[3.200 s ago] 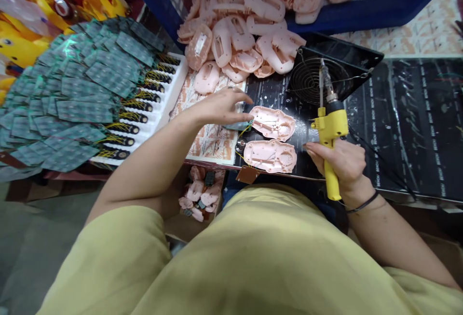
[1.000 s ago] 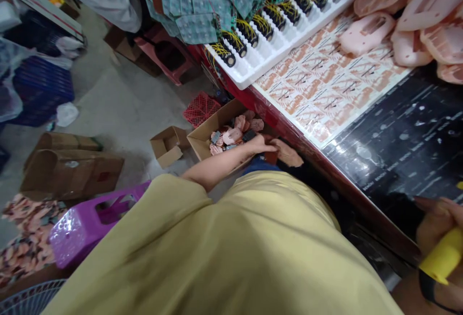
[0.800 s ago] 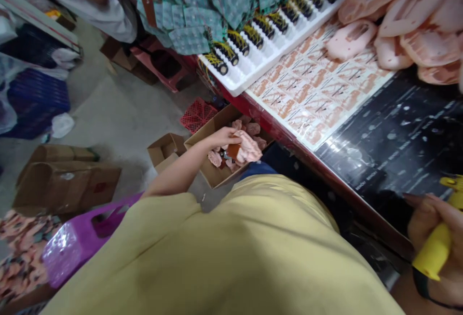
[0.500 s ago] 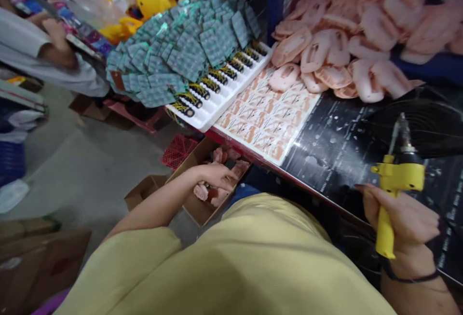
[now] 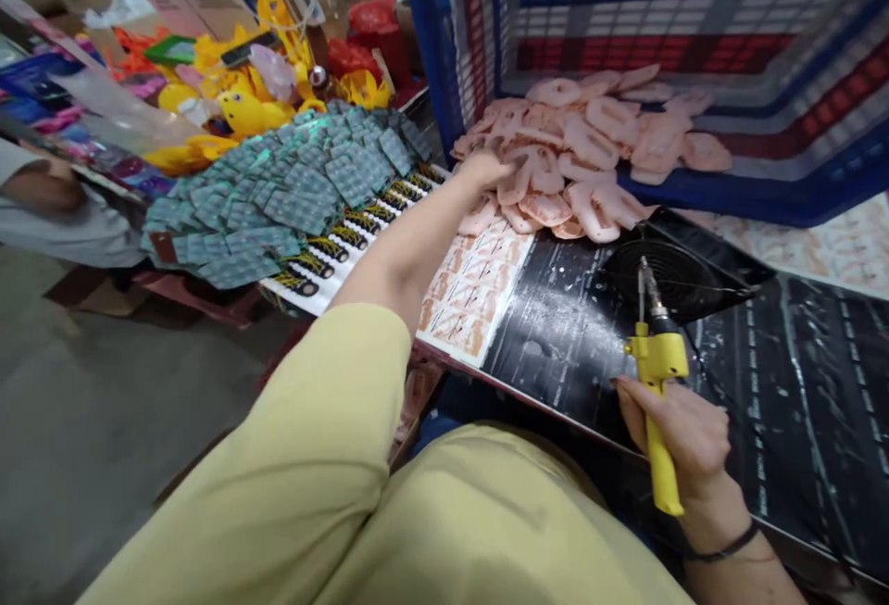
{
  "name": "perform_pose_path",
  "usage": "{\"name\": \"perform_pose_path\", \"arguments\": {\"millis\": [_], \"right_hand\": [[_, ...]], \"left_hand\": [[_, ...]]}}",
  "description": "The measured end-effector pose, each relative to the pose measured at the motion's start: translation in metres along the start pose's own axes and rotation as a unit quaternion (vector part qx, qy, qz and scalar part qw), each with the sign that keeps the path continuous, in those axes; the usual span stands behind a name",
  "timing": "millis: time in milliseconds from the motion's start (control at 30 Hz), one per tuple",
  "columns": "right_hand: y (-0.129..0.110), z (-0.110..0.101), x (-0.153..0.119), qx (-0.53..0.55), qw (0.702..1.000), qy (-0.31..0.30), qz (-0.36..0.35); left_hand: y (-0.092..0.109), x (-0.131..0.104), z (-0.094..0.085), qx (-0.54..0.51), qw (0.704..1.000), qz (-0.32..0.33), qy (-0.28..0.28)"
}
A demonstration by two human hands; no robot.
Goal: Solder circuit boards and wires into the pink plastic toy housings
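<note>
The left hand (image 5: 492, 165) is extended over the left end of the heap of pink shells (image 5: 594, 137), with thumb and fingers moderately spread. It appears to contact the shells at the near left corner of the blue basket (image 5: 778, 205). Blur at the fingertips means that it is not possible to tell whether a shell is gripped.

The right hand (image 5: 684, 429) is closed around the handle of the yellow soldering gun (image 5: 663, 357). The tool is held with its metal tip pointing forward, away from the body. Directly ahead of the right hand, near the tip, is a black fan (image 5: 691, 283) with a round wire guard. A dark band (image 5: 726, 545) encircles the right wrist.

The heap lies around and to the right of the left hand, partly inside the basket and partly on the desk (image 5: 556, 355) in front of it. Nearer the body than the left hand is a printed sheet (image 5: 476, 285).

To the left of the left hand is a white tray (image 5: 347, 273) carrying black parts (image 5: 306, 288) with yellow wires. Beyond the tray, farther left, are overlapping grey-green panels (image 5: 292, 197), with yellow toys (image 5: 254, 109) behind them. Well apart, at far left, a co-worker's arm (image 5: 48, 186) is visible.
</note>
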State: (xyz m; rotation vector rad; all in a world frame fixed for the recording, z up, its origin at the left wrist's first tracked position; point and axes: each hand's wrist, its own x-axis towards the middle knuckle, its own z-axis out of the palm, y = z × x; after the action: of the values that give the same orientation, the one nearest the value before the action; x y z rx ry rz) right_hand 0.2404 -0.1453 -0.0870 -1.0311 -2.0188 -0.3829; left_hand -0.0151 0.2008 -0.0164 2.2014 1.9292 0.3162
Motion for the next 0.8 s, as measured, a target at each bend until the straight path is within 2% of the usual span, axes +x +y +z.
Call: {"name": "perform_pose_path", "arguments": {"millis": [100,200,267,367,500,567,600,667,733,800], "right_hand": [[0.0,-0.001,0.005,0.009,1.0,0.008,0.009],[-0.001,-0.001,0.008,0.017,1.0,0.021,0.016],[-0.002,-0.001,0.009,0.034,0.999,0.024,0.023],[-0.002,0.0,0.006,0.039,0.999,0.021,0.026],[0.0,0.0,0.0,0.005,1.0,0.015,0.019],[0.001,0.0,-0.001,-0.003,1.0,0.015,0.02],[0.001,0.0,-0.001,-0.003,1.0,0.014,0.022],[0.001,0.0,0.0,0.001,1.0,0.015,0.023],[0.0,0.0,0.001,0.007,1.0,0.015,0.021],[0.0,0.001,0.001,0.008,1.0,0.012,0.02]], "left_hand": [[0.01,0.001,0.005,0.009,0.999,-0.005,-0.032],[0.011,-0.021,0.005,0.043,0.991,0.06,-0.112],[0.007,-0.043,0.002,0.08,0.98,0.112,-0.143],[-0.001,-0.085,-0.003,0.13,0.964,0.173,-0.154],[-0.011,-0.145,-0.006,0.131,0.93,0.296,-0.175],[-0.015,-0.165,-0.005,0.116,0.911,0.361,-0.165],[-0.016,-0.171,-0.004,0.107,0.91,0.372,-0.149],[-0.017,-0.17,0.001,0.088,0.93,0.336,-0.121],[-0.016,-0.159,0.009,0.071,0.96,0.248,-0.109],[-0.012,-0.148,0.019,0.062,0.976,0.18,-0.106]]}}
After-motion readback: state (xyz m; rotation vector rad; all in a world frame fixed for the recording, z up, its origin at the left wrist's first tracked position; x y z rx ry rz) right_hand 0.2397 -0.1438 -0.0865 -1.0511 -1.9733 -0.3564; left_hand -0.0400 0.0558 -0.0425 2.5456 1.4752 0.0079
